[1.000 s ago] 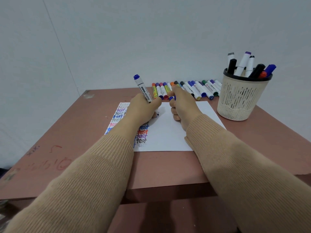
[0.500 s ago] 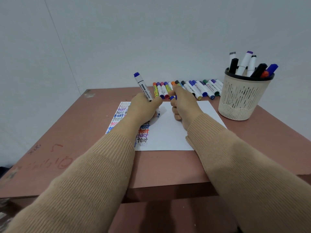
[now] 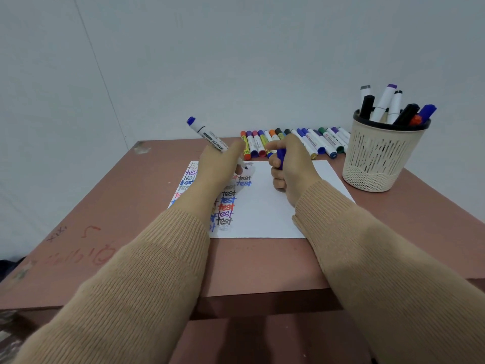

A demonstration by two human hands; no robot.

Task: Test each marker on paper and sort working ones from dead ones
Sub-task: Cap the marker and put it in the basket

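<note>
Looks about midway: on the table [image 3: 393,232], paper [image 3: 267,214] bearing columns of "test" marks, basket [image 3: 378,158] at right holding upright markers, row of markers [image 3: 309,141] lying beyond the paper's far edge. Grips uncapped blue marker [image 3: 210,137] in left hand [image 3: 217,166], tip down at the paper; clenches its cap [image 3: 280,156] in right hand [image 3: 291,166], nothing obstructing.

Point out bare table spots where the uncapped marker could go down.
Widest: table left of the paper, out to its left edge. Smaller: front right strip, nearer than the cup. Crowded: back edge, where the marker row runs across to the cup; left hand with the marker and right hand with the cap sit over the paper's far end.
</note>
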